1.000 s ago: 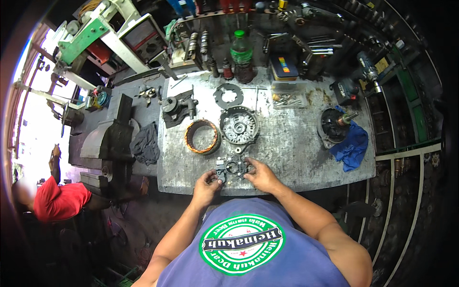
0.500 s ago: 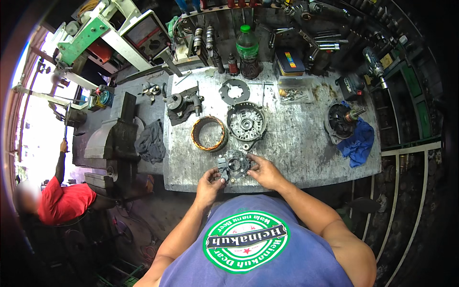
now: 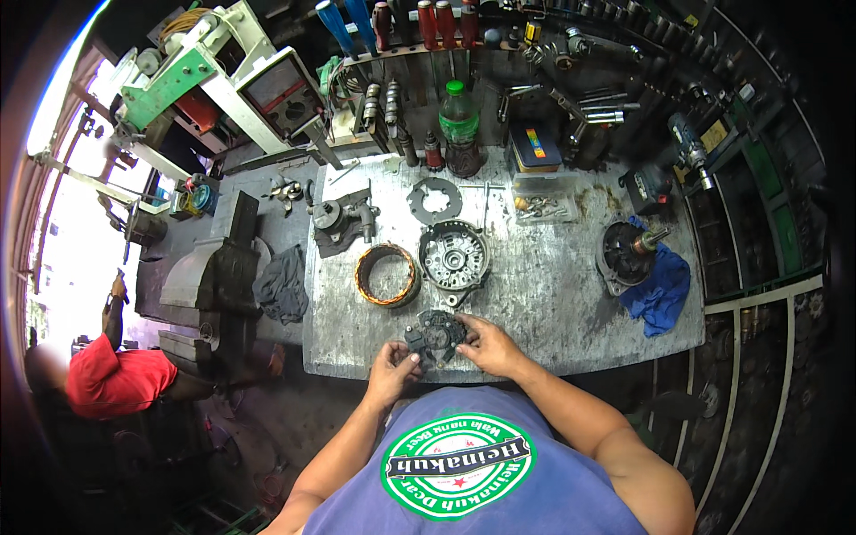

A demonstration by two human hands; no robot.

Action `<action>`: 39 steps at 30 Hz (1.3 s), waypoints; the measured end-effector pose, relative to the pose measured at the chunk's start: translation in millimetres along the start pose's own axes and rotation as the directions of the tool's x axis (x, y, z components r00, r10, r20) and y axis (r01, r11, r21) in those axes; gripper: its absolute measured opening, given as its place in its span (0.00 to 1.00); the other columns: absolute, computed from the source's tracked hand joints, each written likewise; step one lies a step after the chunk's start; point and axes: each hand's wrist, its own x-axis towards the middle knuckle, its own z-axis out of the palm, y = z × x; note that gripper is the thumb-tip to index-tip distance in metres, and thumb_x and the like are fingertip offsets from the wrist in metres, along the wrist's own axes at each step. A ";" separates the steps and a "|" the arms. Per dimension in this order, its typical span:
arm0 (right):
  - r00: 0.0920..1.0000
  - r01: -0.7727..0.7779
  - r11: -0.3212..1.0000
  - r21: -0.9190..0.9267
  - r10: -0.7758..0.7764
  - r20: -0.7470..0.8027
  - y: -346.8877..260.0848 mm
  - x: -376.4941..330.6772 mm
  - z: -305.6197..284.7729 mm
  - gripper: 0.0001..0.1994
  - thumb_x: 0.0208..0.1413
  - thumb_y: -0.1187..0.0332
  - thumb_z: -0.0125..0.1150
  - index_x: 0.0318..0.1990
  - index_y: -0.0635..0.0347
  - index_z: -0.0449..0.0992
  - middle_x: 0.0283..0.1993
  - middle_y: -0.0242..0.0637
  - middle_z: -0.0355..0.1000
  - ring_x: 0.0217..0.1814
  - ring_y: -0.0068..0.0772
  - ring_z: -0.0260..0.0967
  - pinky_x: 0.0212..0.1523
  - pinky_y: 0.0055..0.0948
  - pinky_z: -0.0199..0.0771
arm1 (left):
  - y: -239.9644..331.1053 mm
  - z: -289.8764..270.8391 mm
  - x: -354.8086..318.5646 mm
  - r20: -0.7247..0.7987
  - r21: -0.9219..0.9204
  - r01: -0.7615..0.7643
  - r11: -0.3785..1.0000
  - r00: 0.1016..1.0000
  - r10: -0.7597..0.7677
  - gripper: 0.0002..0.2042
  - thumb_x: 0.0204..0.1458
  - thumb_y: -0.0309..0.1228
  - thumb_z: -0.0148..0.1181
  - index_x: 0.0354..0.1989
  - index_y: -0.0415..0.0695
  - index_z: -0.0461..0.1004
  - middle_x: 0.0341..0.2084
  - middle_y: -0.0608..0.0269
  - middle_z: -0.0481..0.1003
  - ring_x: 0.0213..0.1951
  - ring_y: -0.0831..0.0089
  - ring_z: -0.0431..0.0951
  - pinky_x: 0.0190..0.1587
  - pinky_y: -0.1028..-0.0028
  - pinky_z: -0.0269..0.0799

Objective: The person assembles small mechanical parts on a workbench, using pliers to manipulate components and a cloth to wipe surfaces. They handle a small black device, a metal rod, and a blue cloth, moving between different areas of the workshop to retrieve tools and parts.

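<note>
Over the near edge of the workbench I hold a dark, roughly round alternator rectifier with an open centre. My left hand is closed, thumb and fingers pinching its left side. Its right edge is gripped between the thumb and fingers of my right hand. Just beyond it lies a grey metal alternator end housing. A copper-wound stator ring sits to the left of that housing. Behind them rests a flat dark ring-shaped plate. My fingers partly cover the rectifier's sides.
At the bench's right are a rotor in its housing and a blue cloth. A pump-like part lies left. Behind stand a green-capped bottle and a clear box of small parts. A vise and a person in red are left.
The view has shifted, so the bench and both hands sit slightly lower in the picture. The rectifier has turned a little in my fingers. Both hands keep hold of it.
</note>
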 end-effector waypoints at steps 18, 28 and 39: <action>0.974 0.040 0.895 -0.444 0.065 0.218 -17.1 11.4 -66.5 0.22 0.65 0.59 0.72 0.61 0.61 0.84 0.58 0.54 0.84 0.59 0.56 0.83 0.63 0.48 0.82 | -1.5 2.7 16.0 -0.147 0.105 -0.032 0.994 0.988 0.047 0.18 0.63 0.25 0.73 0.57 0.33 0.76 0.36 0.64 0.81 0.37 0.78 0.80 0.40 0.76 0.76; 0.824 -0.116 0.807 -0.579 -0.248 -0.510 17.9 110.6 -210.7 0.14 0.64 0.74 0.64 0.53 0.54 0.90 0.51 0.49 0.80 0.56 0.54 0.81 0.58 0.50 0.82 | -1.0 -3.5 40.4 -0.138 0.086 -0.099 0.991 0.984 0.110 0.18 0.66 0.21 0.67 0.62 0.30 0.78 0.43 0.64 0.82 0.43 0.78 0.81 0.49 0.74 0.79; 0.925 -0.102 0.482 -0.870 -0.276 -0.261 29.5 163.6 -240.8 0.11 0.60 0.74 0.59 0.39 0.65 0.88 0.49 0.54 0.82 0.49 0.61 0.84 0.52 0.57 0.85 | -5.8 -7.7 38.5 -0.113 0.119 -0.117 0.986 0.985 0.130 0.21 0.64 0.18 0.66 0.66 0.30 0.76 0.47 0.61 0.82 0.46 0.76 0.81 0.53 0.73 0.79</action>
